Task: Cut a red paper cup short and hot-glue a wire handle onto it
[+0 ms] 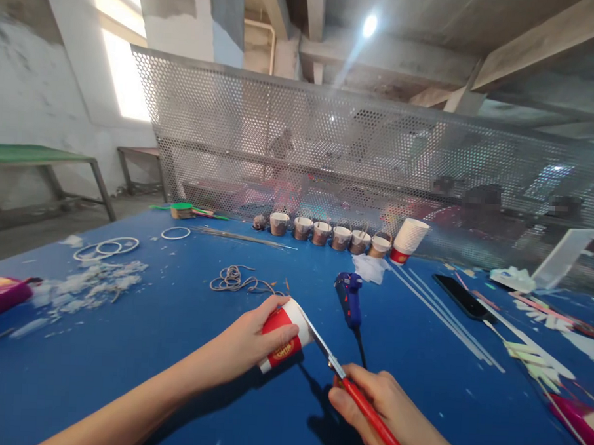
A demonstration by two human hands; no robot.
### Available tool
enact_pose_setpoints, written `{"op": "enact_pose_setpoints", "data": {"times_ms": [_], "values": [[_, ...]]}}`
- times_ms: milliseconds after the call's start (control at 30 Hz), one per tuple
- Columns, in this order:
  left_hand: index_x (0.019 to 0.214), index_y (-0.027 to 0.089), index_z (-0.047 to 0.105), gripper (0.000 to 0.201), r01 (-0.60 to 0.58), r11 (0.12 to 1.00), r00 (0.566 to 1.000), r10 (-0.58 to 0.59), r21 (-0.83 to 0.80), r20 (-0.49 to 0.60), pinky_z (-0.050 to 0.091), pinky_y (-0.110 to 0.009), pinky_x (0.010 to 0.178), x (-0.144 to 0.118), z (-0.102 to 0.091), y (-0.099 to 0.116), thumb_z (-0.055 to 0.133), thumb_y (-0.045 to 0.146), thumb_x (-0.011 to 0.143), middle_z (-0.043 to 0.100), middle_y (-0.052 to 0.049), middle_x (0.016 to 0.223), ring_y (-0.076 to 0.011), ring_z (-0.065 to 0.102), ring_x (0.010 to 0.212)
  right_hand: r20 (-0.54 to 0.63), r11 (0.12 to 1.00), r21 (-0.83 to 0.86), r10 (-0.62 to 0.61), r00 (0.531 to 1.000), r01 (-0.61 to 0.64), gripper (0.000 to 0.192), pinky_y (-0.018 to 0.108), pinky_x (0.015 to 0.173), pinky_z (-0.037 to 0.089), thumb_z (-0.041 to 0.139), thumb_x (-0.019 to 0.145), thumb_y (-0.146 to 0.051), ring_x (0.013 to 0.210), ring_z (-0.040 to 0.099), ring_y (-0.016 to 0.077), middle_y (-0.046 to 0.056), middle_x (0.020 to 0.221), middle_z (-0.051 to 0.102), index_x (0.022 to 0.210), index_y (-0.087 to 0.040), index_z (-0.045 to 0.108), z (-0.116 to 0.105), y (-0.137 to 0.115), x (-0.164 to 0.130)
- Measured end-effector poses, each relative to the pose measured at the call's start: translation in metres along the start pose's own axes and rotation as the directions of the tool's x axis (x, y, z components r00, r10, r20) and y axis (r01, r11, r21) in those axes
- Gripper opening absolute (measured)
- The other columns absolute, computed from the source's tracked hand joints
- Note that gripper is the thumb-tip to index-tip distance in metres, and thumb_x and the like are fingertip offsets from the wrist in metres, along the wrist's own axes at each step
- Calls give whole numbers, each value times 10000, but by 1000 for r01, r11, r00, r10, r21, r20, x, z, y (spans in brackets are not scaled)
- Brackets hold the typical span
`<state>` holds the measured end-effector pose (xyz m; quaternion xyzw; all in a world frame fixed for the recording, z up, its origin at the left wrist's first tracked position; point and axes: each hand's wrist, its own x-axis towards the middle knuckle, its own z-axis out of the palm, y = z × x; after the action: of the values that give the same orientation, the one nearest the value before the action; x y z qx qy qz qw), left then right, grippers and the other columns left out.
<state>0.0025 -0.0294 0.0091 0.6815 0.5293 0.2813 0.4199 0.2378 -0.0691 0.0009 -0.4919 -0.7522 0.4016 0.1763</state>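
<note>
My left hand (pixel 257 339) is wrapped round a red and white paper cup (pixel 305 322), which lies tilted on its side above the table. In my right hand (pixel 377 406) are scissors with red handles (pixel 367 409). Their blades (pixel 321 345) meet the cup's rim; whether they have cut into it I cannot tell. Beyond the cup lies a loose coil of grey-brown cord (pixel 233 280). A blue hot glue gun (pixel 348 302) rests on the table just past the scissors, its cable running toward my right hand.
The blue table (pixel 172 368) bears a back row of several small brown-wrapped cups (pixel 321 233) and a stack of paper cups (pixel 408 242). White glue sticks (pixel 440 314) and a phone (pixel 464 297) lie right. White rings (pixel 106 248) and scraps (pixel 87 284) lie left. A perforated metal screen (pixel 301 137) stands behind.
</note>
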Motion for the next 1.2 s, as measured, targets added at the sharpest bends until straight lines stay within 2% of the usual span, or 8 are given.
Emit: {"op": "enact_pose_setpoints", "data": {"times_ms": [133,267,367,533,767,967,1067,1200], "values": [[1324,171,478,609,-3,1000,1000,3,11,-7,457,-322,904,0,0,-1,511,526,830,654,-82,1189,-254,598,1036,4,1000,-22,-1,1000,1,543,209,422,209,409,863,-713,460,276,66,-64,521,356,746,-188,475,-1,-4,-1],[1339,175,461,615,-14,998,1000,16,56,-27,446,-331,928,0,1,-1,508,522,834,642,-87,1219,-259,593,1062,33,996,-86,-7,999,10,456,207,417,209,420,922,-604,445,280,59,-61,540,410,837,-172,540,-5,-8,1],[1348,176,452,617,-16,998,999,18,66,-30,449,-322,923,0,2,1,500,519,837,634,-90,1241,-258,591,1077,23,993,-119,-10,1000,12,422,206,416,213,439,929,-565,434,279,56,-63,533,414,817,-172,544,-6,-7,2],[1342,173,461,601,-29,996,999,31,89,-21,449,-320,929,-2,2,1,502,499,840,649,-83,1209,-250,601,1053,19,994,-109,3,1000,-1,431,206,424,226,428,924,-573,432,312,63,-67,495,384,758,-182,502,-5,-3,1],[1374,167,465,653,-53,992,995,62,117,-72,428,-385,985,-1,2,-1,527,504,818,604,-121,1304,-288,581,1121,29,995,-96,35,999,-32,392,198,417,226,474,924,-542,420,331,51,-58,534,465,809,-172,537,-6,-10,2],[1389,166,453,668,-43,991,995,55,125,-86,410,-423,1008,-1,4,-3,536,489,811,568,-151,1348,-316,562,1155,-2,995,-90,31,1000,-31,452,181,414,229,466,905,-605,434,318,52,-64,517,418,750,-182,504,-4,-8,5],[1370,195,468,659,-54,996,995,59,64,-75,403,-413,1014,0,3,-4,576,501,796,592,-126,1316,-308,561,1157,18,997,-72,28,999,-27,495,182,412,213,440,898,-646,447,293,55,-67,508,379,722,-185,477,-3,-4,4],[1338,180,457,705,54,970,998,-49,-238,28,486,-346,843,1,-4,1,588,583,776,643,-107,1178,-256,626,992,4,1000,-29,-6,1000,6,544,178,419,209,401,883,-704,476,292,63,-64,516,367,749,-183,482,-4,-3,2]]}}
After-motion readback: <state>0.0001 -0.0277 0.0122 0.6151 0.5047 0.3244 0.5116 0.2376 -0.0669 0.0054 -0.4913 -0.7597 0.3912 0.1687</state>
